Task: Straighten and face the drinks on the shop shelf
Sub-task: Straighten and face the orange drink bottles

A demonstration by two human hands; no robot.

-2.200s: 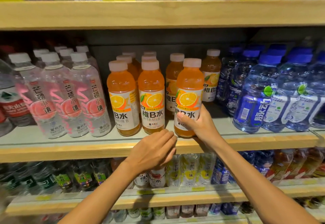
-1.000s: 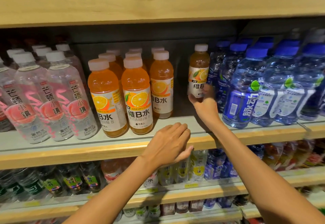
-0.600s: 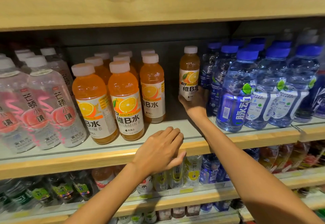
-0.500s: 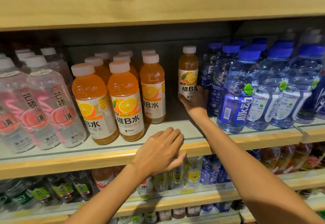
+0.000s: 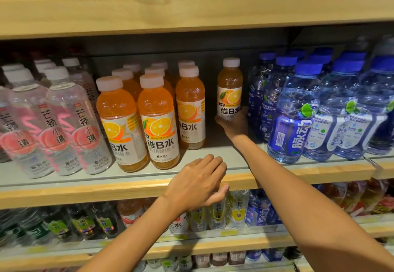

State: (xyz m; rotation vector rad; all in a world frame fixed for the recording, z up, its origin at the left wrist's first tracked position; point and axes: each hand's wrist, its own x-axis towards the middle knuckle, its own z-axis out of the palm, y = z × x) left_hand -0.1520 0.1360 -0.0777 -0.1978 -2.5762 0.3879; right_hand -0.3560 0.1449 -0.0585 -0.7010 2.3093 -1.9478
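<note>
If R hand [image 5: 233, 123] slips: orange btl [image 5: 229, 84] could tip onto blue btls [image 5: 294, 111] just beside it.
Cause: grip sits low, round btl's base, w/ arm reaching deep.
Btl look: upright, white cap, orange-slice label facing fwd, at back of shelf [image 5: 128, 192], in gap betw. orange row [image 5: 158, 122] & blue btls.
L hand [image 5: 198, 183]: relaxed, holds nothing, fingers on shelf edge.

Glossy clear plastic bottles [image 5: 156, 122] (paper-look labels) on a matt wooden-edged shelf [image 5: 85, 192].
</note>
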